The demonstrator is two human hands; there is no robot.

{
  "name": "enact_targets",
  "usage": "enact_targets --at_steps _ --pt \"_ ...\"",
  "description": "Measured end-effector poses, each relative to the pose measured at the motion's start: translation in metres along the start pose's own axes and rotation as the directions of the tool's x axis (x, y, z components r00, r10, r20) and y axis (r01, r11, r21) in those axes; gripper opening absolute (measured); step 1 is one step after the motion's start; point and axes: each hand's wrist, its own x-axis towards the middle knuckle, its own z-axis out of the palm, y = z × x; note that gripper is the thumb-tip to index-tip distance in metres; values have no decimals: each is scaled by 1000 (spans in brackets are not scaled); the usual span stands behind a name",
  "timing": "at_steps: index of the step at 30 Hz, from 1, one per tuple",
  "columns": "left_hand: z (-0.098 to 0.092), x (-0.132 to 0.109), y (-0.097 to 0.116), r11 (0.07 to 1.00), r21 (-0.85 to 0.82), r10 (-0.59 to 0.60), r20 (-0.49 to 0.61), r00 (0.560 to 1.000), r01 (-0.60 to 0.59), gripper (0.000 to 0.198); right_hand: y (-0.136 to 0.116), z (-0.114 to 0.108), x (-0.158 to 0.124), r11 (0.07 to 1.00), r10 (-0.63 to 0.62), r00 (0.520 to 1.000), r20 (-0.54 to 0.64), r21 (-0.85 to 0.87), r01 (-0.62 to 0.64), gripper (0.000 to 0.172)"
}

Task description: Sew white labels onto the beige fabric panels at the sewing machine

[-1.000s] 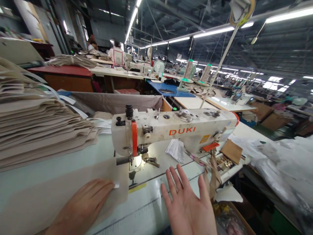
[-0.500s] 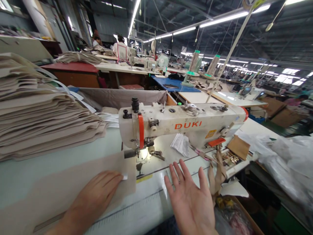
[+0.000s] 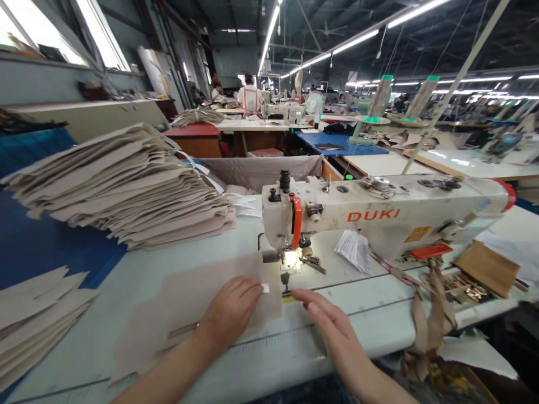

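A flat beige fabric piece [image 3: 181,292] lies on the pale sewing table, its right edge just short of the needle area of the DUKI sewing machine [image 3: 328,210]. My left hand [image 3: 231,308] rests on that fabric, fingertips pinched on a small white label [image 3: 265,288] near the right edge. A slit-like opening shows in the fabric beside my wrist. To the right of the fabric, my right hand [image 3: 332,325] is held over the table front with fingers stretched out and nothing in it. Several white labels [image 3: 352,251] lie fanned on the machine bed.
A tall pile of beige fabric pieces [image 3: 138,185] stands at the left, with another stack [image 3: 37,320] lower down. Pink-handled scissors [image 3: 398,273], tan strips [image 3: 427,314] and a tray of metal parts [image 3: 471,289] lie on the right. A person [image 3: 249,98] sits far back.
The view has swung left, so the machine appears farther right. My right hand has turned from palm-up and moved in towards the fabric. My left hand stays on the label.
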Motion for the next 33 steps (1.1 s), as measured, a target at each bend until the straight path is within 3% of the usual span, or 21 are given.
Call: enact_targets --at_steps 1,3,6,12,15,18,23,27,33 --pt "0 0 0 1000 -10 -10 9 1000 10 27 -1 1 2 971 -76 988 134 -217 104 34" --pt "0 0 -1 999 -27 -29 23 999 29 26 -4 3 8 804 -161 909 384 -484 346 37" --pt "0 -1 -3 998 -37 -48 22 999 49 25 -3 7 16 608 -190 825 533 -595 525 43" --pt "-4 8 -4 992 -37 -120 -51 991 118 21 11 11 21 531 -221 814 537 -634 563 44" --pt "1 16 -2 999 -9 -36 -64 997 35 23 10 10 20 525 -213 813 541 -639 563 43" --pt "11 20 1 998 10 70 3 998 -70 27 8 10 19 511 -202 814 545 -651 562 43" --pt "16 19 0 994 -16 110 139 984 -109 26 8 9 20 535 -205 814 543 -635 558 45" --pt "13 20 -4 992 -12 124 169 978 -124 26 9 8 20 535 -229 814 534 -629 564 45" --pt "17 21 -11 982 -23 190 179 965 -189 26 10 8 20 450 -250 794 555 -659 602 41"
